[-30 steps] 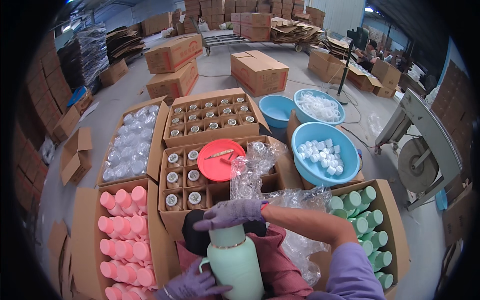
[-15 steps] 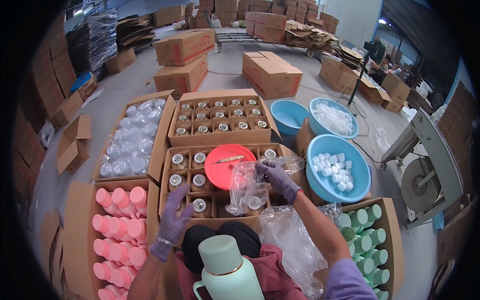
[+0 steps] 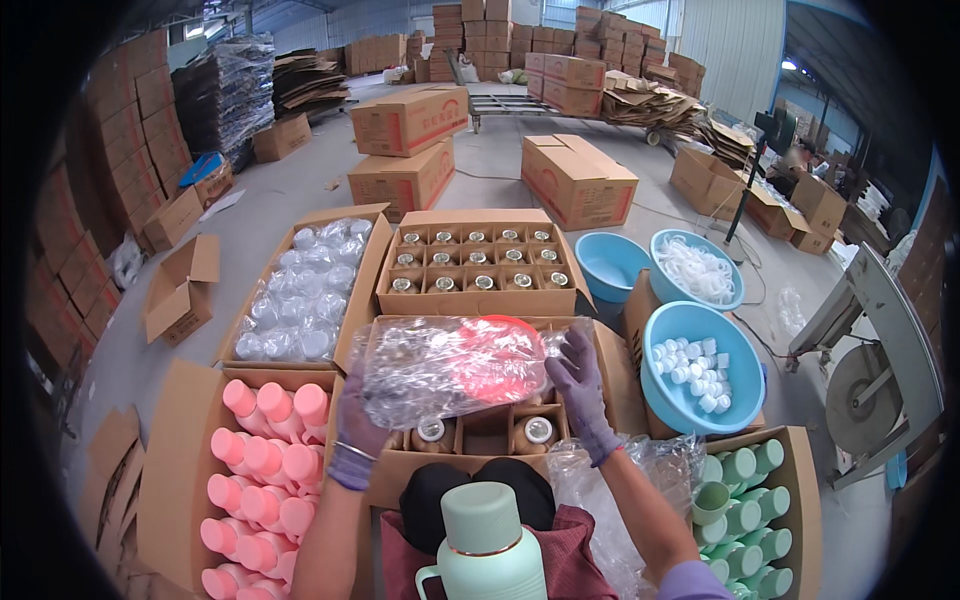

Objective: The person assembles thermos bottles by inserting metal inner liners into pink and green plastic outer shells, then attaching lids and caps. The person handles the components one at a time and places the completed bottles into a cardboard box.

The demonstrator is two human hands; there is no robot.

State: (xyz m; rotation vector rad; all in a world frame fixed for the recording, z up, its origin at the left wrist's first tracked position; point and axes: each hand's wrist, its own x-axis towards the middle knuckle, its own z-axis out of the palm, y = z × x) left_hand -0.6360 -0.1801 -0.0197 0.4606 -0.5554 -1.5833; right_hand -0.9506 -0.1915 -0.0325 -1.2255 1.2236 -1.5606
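A clear plastic bag [image 3: 420,375] is stretched flat between my gloved hands, over the divided carton [image 3: 490,432] of flask liners. My left hand [image 3: 362,418] grips its left end, the fingers partly hidden by the film. At the other end my right hand [image 3: 578,385] pinches the bag's edge between thumb and fingers. Through the film shows a round red lid-like disc [image 3: 505,350] lying on the carton. A mint-green vacuum flask [image 3: 488,545] with a handle stands upright in my lap, touched by neither hand. More clear bags [image 3: 600,500] lie beside my right forearm.
Pink flasks [image 3: 265,455] fill a carton at left; green ones [image 3: 742,515] fill another at right. Bagged clear pieces [image 3: 305,285] and a second carton of liners [image 3: 480,260] stand beyond. Blue basins hold white caps [image 3: 692,370] and white rings [image 3: 690,268]. A metal-framed machine [image 3: 850,370] stands far right.
The bag, crumpled near my right hand before, is now spread across both hands. My left hand has taken hold of its left end. The view has shifted slightly.
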